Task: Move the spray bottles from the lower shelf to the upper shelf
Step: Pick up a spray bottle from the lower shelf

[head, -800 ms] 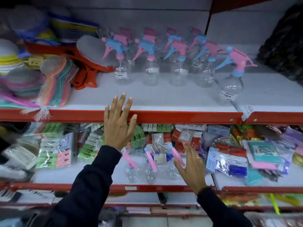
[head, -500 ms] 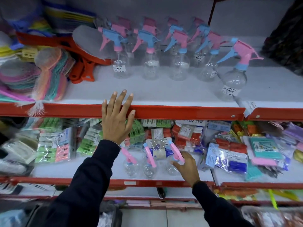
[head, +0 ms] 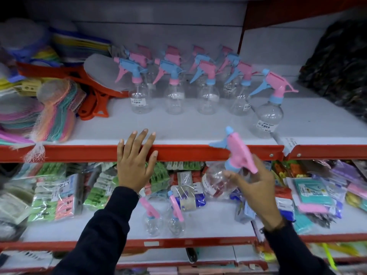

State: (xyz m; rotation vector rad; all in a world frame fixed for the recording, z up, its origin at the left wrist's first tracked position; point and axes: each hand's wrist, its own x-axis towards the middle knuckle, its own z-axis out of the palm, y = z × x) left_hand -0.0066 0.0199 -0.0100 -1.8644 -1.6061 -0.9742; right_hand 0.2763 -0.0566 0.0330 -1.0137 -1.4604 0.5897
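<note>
Half a second ago the right hand [head: 256, 187] was down on the lower shelf [head: 208, 221], closing on the rightmost of three spray bottles standing there. Now that bottle is off the shelf and up in front of the red edge of the upper shelf [head: 178, 152], right of the frame's centre, and only two remain below. The left hand [head: 135, 161] has stayed where it was.

The right hand is loosely curled around the held spray bottle [head: 228, 169], fingers partly spread, gripping its clear body just under the collar. The bottle is tilted, its pink trigger head leaning up and left, the blue nozzle tip overlapping the red shelf edge.

The left hand lies flat and open, fingers spread, palm against the red front edge of the upper shelf, fingertips reaching onto the white shelf surface. It holds nothing.

The two remaining spray bottles [head: 164, 221] stand side by side low in the centre of the frame, below and between the two hands, near the left sleeve. On the upper shelf a group of spray bottles [head: 188, 84] stands in rows in the upper centre, with one more bottle [head: 270, 112] set apart at the right, above the held one.
</note>
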